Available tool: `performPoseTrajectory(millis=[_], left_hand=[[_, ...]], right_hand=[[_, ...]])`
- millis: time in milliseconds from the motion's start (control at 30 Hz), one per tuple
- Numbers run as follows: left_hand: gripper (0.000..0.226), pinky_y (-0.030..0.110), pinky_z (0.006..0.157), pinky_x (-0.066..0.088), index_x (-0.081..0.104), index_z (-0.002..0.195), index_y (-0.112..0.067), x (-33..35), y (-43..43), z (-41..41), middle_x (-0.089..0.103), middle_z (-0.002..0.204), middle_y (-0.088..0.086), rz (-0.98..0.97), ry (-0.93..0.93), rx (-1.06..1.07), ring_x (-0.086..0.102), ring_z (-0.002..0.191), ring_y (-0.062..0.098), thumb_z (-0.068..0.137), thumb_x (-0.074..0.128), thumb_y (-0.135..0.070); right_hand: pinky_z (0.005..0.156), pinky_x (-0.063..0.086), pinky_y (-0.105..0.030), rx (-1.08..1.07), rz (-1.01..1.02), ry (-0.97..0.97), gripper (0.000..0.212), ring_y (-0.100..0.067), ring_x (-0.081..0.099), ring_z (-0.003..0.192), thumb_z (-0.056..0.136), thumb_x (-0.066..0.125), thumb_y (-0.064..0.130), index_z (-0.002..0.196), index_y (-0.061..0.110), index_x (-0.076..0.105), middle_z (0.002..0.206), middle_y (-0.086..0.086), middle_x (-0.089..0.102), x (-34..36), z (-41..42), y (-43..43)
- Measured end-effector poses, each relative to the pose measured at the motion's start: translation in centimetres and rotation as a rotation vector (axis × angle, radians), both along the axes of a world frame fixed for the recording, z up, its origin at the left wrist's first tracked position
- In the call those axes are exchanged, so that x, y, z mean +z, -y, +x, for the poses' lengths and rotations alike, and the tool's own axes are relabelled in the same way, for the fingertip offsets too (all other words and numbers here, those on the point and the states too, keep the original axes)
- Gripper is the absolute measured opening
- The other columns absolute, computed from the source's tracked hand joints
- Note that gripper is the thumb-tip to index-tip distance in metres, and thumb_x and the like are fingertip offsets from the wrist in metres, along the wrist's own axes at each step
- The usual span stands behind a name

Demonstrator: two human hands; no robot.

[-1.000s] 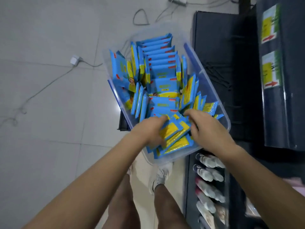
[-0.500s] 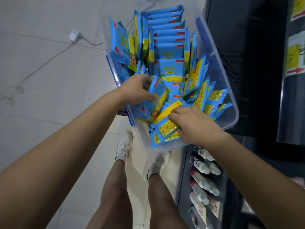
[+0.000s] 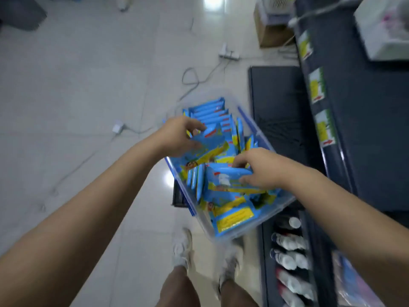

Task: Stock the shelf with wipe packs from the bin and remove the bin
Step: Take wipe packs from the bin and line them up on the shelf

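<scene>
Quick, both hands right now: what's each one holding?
Left hand: grip closed on the far wipe pack.
Right hand: grip closed on the near wipe pack.

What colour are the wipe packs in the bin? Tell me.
The wipe packs are blue with yellow panels; the head view shows them best.

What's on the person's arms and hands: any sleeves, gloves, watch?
Nothing worn. Left hand and right hand: no gloves, rings, watch or bands visible. Left arm and right arm: bare to the frame edge, no sleeves in view.
</scene>
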State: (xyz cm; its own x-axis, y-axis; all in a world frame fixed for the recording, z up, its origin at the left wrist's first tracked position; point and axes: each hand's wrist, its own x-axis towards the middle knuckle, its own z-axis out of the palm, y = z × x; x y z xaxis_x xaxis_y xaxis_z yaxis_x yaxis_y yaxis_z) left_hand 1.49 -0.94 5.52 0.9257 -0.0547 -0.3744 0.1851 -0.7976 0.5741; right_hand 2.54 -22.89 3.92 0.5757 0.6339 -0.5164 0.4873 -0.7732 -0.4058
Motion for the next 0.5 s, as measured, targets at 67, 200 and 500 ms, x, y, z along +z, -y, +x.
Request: performPoseTrajectory(millis=[67,200,500], left_hand=[[0.040,0.022,0.067,0.041,0.064,0.119,-0.016,5.5,0.0,1.6,0.056,0.095,-0.002,0.037,0.060,-0.127,0.056,0.078,0.016,0.080,0.071,-0.009],[0.035,0.031,0.078,0.051,0.064,0.115,-0.019,15.8,1.6,4.1,0.059,0.094,-0.004,0.060,0.229,-0.353,0.063,0.083,0.023,0.081,0.067,-0.008],[0.037,0.015,0.080,0.044,0.062,0.120,-0.019,31.2,9.3,4.7,0.064,0.106,-0.005,-0.081,0.601,-0.834,0.057,0.093,0.004,0.084,0.068,-0.013]], right_hand=[[0.085,0.047,-0.029,-0.073,0.059,0.043,0.026,-0.015,0.060,0.097,0.080,0.069,0.021,0.105,0.020,0.068,0.105,0.003,0.066,5.7,1.1,0.3],[0.082,0.046,-0.026,-0.195,0.106,0.149,0.028,-0.011,0.059,0.094,0.083,0.069,0.023,0.110,0.023,0.064,0.104,0.007,0.064,17.4,1.5,1.4],[0.089,0.048,-0.034,-0.543,0.035,0.445,0.033,-0.009,0.055,0.101,0.088,0.063,0.028,0.119,0.035,0.053,0.115,0.013,0.056,33.5,-7.4,6.0]])
